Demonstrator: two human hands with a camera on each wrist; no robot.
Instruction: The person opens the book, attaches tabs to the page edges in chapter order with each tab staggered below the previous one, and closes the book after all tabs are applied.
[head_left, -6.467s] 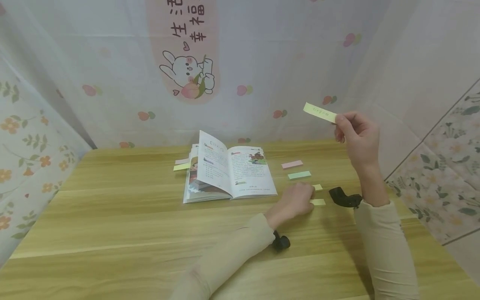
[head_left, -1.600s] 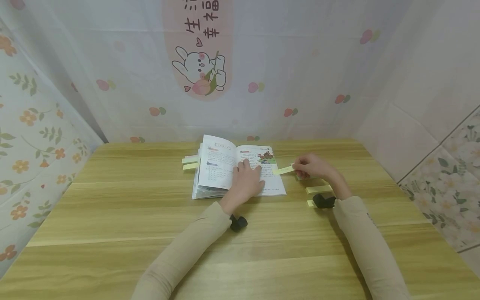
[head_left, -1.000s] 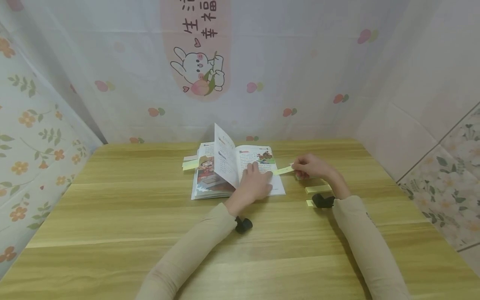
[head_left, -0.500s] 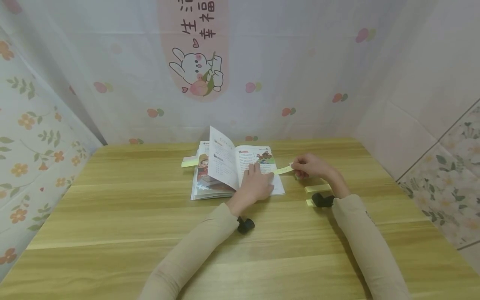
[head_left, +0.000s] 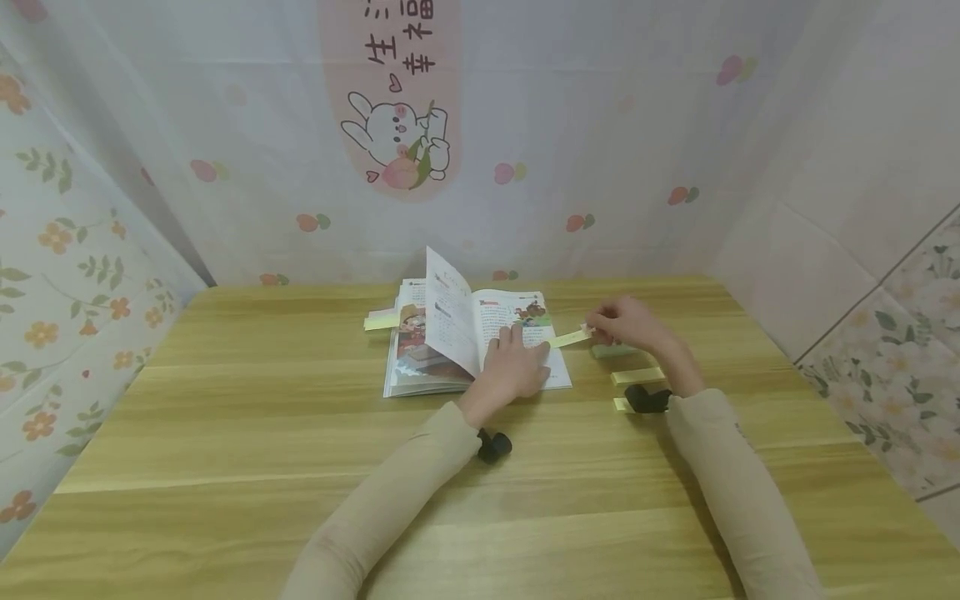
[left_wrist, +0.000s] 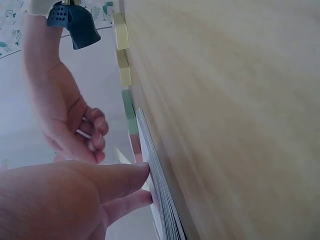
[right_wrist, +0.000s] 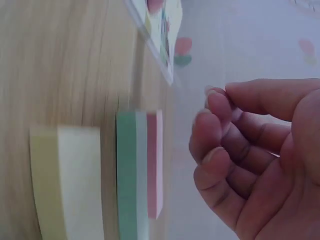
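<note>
An open book [head_left: 408,379] lies near the far side of the table, one left-hand page [head_left: 452,321] standing half raised. My left hand [head_left: 513,367] rests on the right page with fingers spread; its thumb [left_wrist: 130,180] presses near the page's outer edge. By that thumb, a yellow sticky note [head_left: 572,337] with writing juts past the edge. Just beyond the note's free end is my right hand [head_left: 630,323]. In the right wrist view its fingers [right_wrist: 207,130] are loosely curled, thumb near the index fingertip, and no note shows between them.
Right of the book lie a green sticky note pad [head_left: 611,352], a yellow pad [head_left: 637,376] and another yellow one [head_left: 621,405] partly behind the wrist camera. A pink pad [right_wrist: 155,165] sits past the green. Note tabs [head_left: 382,322] stick out of the book's left side.
My right hand brought the yellow note down to the right page and has just let go, lifting slightly. My left hand went from the pads onto the book; the left page rose.
</note>
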